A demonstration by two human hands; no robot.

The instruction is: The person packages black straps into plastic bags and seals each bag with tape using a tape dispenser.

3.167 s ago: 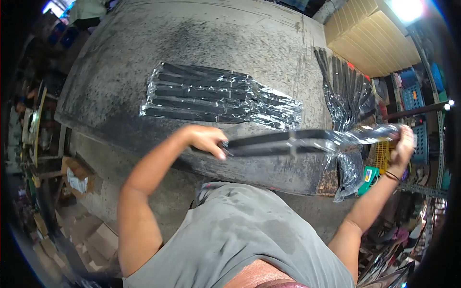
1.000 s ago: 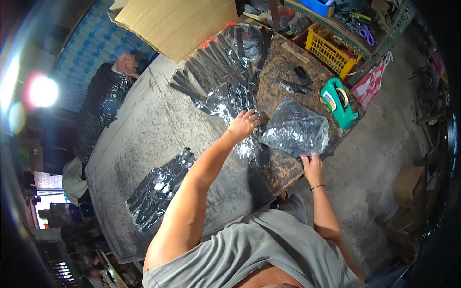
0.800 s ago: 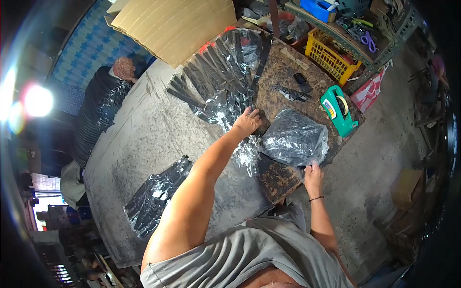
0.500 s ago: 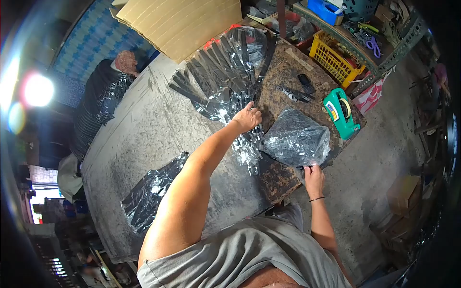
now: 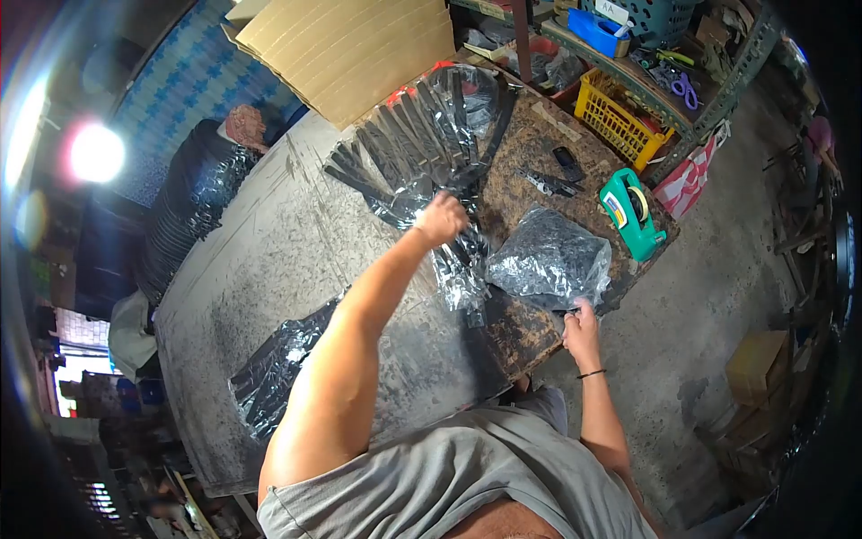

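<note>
My left hand is over the near end of a fan of dark flat strips in clear plastic sleeves. Its fingers look curled and slightly blurred; what they hold, if anything, is hidden. Shiny sleeve ends hang toward me below that hand. At the table's right-hand edge, my right hand pinches the near edge of a clear plastic bag with dark contents, thumb raised along it. Another bundle of plastic-wrapped dark strips lies to the left, partly behind my left forearm.
A green tape dispenser, a black phone and a dark tool lie beyond the bag. Cardboard stands at the back. A yellow crate sits under a shelf holding purple scissors. A large black wrapped roll is at left.
My left hand has shifted left across the sleeved strips. My right hand stays at the bag's near edge, its thumb now more raised. The view has tilted slightly.
</note>
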